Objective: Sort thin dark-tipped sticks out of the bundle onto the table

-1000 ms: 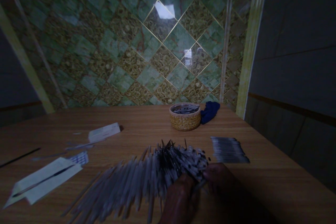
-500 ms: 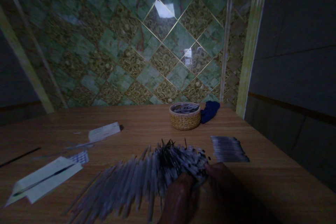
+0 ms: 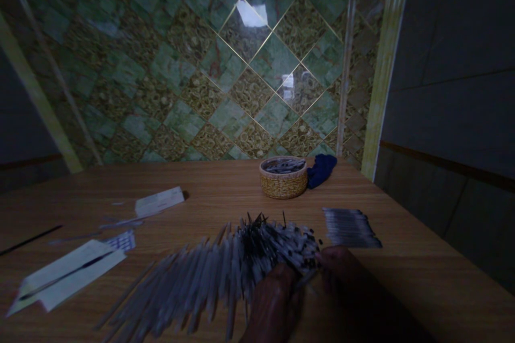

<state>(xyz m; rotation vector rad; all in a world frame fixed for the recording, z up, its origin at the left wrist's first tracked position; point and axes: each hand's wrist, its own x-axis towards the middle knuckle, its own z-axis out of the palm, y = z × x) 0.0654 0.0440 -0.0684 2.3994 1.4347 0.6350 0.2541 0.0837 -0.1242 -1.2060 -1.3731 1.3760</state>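
A large spread pile of thin, pale, pen-like sticks [image 3: 189, 284] with dark tips lies across the front of the table. My left hand [image 3: 273, 300] is at the pile's near right side, its fingers curled; what is in them is hidden. Just to its right, my right hand [image 3: 341, 268] has its fingers pressed together by the pile's right end. Its grip is too dark to make out. A pale stick [image 3: 308, 278] shows between the two hands. Beyond my right hand, more such sticks lie side by side in a neat row [image 3: 352, 228].
A woven basket [image 3: 284, 185] holding similar sticks stands at the back, beside a dark blue cloth [image 3: 322, 170]. To the left lie a white box [image 3: 160, 202], an unfolded paper [image 3: 84, 273] with a dark stick on it, and another dark stick [image 3: 30, 240]. A tiled wall [image 3: 225, 64] rises behind.
My right hand has shifted slightly to the right and up. My left hand is almost in the same place, and the pile looks unchanged.
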